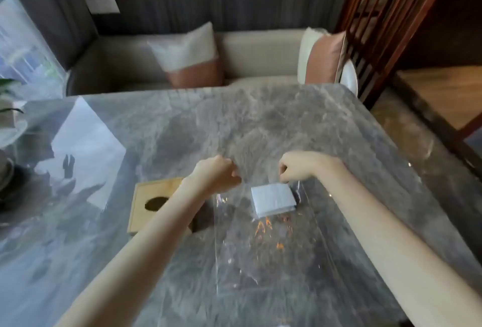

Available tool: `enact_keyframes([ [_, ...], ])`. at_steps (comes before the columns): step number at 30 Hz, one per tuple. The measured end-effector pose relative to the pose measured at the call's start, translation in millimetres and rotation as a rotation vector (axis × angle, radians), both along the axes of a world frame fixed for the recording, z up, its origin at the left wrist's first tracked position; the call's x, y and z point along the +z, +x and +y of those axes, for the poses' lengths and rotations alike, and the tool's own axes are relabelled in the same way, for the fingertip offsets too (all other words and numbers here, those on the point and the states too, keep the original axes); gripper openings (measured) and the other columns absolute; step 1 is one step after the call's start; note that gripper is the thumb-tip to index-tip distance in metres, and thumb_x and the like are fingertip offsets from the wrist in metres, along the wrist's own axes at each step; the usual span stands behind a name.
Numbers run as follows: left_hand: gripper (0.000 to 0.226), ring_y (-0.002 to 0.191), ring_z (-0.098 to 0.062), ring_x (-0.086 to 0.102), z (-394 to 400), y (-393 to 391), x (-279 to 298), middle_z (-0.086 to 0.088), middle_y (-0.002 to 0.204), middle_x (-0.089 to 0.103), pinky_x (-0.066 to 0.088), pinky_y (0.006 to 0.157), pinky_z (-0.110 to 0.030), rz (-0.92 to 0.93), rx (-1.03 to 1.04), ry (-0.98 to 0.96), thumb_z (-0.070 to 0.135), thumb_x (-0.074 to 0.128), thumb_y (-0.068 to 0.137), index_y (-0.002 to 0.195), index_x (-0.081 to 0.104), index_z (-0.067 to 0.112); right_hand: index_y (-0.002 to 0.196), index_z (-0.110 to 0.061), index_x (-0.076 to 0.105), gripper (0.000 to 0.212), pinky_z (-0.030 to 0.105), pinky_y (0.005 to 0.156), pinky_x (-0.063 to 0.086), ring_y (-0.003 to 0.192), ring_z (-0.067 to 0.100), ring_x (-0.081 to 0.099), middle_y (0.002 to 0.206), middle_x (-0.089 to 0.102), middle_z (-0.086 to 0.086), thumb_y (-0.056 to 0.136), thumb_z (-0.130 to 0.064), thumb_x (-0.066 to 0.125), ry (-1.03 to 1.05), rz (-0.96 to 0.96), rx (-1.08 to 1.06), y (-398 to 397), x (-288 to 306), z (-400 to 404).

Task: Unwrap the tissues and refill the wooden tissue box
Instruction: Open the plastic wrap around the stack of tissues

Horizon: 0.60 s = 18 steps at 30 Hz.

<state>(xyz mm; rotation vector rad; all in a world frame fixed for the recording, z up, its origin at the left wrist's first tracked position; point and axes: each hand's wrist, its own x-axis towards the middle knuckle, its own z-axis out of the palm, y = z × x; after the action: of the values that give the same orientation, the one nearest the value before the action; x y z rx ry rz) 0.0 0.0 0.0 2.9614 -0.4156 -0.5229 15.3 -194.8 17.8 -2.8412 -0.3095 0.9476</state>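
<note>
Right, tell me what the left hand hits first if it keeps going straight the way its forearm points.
Probably nothing close: beyond the left hand lies bare marble table, then the table's far edge and the cushioned bench. The wooden tissue box sits beneath the forearm. Depth is uncertain.

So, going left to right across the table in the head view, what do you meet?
Wooden tissue box → left hand → stack of tissues in the clear plastic wrap → right hand.

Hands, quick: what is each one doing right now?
Left hand: closed, pinching the far edge of the clear plastic wrapper.
Right hand: closed, pinching the same wrapper edge, above the white folded tissue stack.
</note>
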Motion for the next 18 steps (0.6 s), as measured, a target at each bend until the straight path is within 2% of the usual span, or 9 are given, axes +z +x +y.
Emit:
enact_keyframes([
  [2,0.03,0.101,-0.032,0.061,-3,-14,-18,-0.01,0.112,0.066,0.043,0.074,-0.03,0.022,-0.009,0.007,0.031,0.045,0.086,0.106,0.066,0.021,0.105,0.005,0.062,0.033,0.029,0.059,0.036,0.066,0.021,0.049,0.111,0.064,0.027,0.079,-0.015,0.054,-0.003,0.052,-0.019,-18,-19,3],
  [3,0.029,0.099,-0.032,0.061,-3,-25,-32,-0.011,0.11,0.066,0.041,0.071,-0.029,0.032,-0.007,-0.005,0.029,0.045,0.086,0.104,0.066,0.019,0.106,0.003,0.062,0.033,0.029,0.062,0.039,0.071,0.023,0.054,0.113,0.064,0.025,0.08,-0.015,0.053,0.003,0.068,-0.032,-30,-35,3],
  [6,0.024,0.096,-0.033,0.061,2,-59,-67,-0.011,0.103,0.066,0.045,0.069,-0.032,-0.016,0.048,-0.081,0.022,0.044,0.086,0.097,0.064,0.013,0.109,-0.006,0.062,0.031,0.034,0.085,0.05,0.101,0.032,0.06,0.116,0.063,0.016,0.083,-0.019,0.051,0.019,0.051,-0.063,-68,-76,8],
  [9,0.023,0.101,-0.029,0.059,14,-89,-103,-0.008,0.109,0.064,0.052,0.074,-0.038,-0.102,0.095,-0.196,0.019,0.047,0.086,0.099,0.063,0.01,0.109,-0.01,0.06,0.028,0.038,0.09,0.043,0.109,0.031,0.056,0.117,0.062,0.011,0.087,-0.02,0.047,0.083,-0.117,-0.113,-100,-111,12],
  [11,0.023,0.104,-0.03,0.059,20,-108,-124,-0.007,0.112,0.065,0.051,0.077,-0.04,-0.127,0.095,-0.225,0.017,0.049,0.083,0.098,0.064,0.01,0.106,-0.013,0.061,0.024,0.038,0.094,0.036,0.111,0.027,0.053,0.116,0.063,0.005,0.088,-0.018,0.046,0.202,-0.224,-0.216,-123,-134,17],
  [13,0.022,0.107,-0.028,0.059,22,-126,-140,-0.003,0.114,0.064,0.048,0.077,-0.038,-0.143,0.1,-0.225,0.022,0.05,0.08,0.098,0.062,0.015,0.1,-0.009,0.064,0.022,0.042,0.094,0.041,0.107,0.029,0.054,0.109,0.065,0.007,0.085,-0.013,0.049,0.35,-0.386,-0.329,-142,-153,22],
  [15,0.032,0.12,-0.025,0.053,23,-144,-155,-0.002,0.129,0.057,0.048,0.086,-0.038,-0.163,0.117,-0.19,0.027,0.049,0.08,0.11,0.057,0.019,0.105,-0.005,0.064,0.029,0.05,0.093,0.046,0.108,0.033,0.056,0.112,0.065,0.013,0.081,-0.011,0.05,0.41,-0.482,-0.37,-156,-169,24],
  [17,0.044,0.13,-0.027,0.045,21,-157,-165,-0.007,0.142,0.048,0.046,0.097,-0.042,-0.149,0.171,-0.171,0.033,0.043,0.085,0.125,0.051,0.016,0.125,-0.006,0.055,0.042,0.05,0.108,0.036,0.125,0.031,0.048,0.133,0.055,0.013,0.085,-0.016,0.05,0.351,-0.431,-0.353,-168,-177,26],
  [18,0.05,0.13,-0.03,0.045,21,-161,-167,-0.011,0.143,0.046,0.044,0.099,-0.045,-0.131,0.204,-0.181,0.035,0.039,0.087,0.13,0.048,0.012,0.131,-0.008,0.049,0.047,0.044,0.113,0.029,0.131,0.028,0.044,0.14,0.05,0.011,0.087,-0.022,0.047,0.286,-0.435,-0.318,-172,-181,26],
])
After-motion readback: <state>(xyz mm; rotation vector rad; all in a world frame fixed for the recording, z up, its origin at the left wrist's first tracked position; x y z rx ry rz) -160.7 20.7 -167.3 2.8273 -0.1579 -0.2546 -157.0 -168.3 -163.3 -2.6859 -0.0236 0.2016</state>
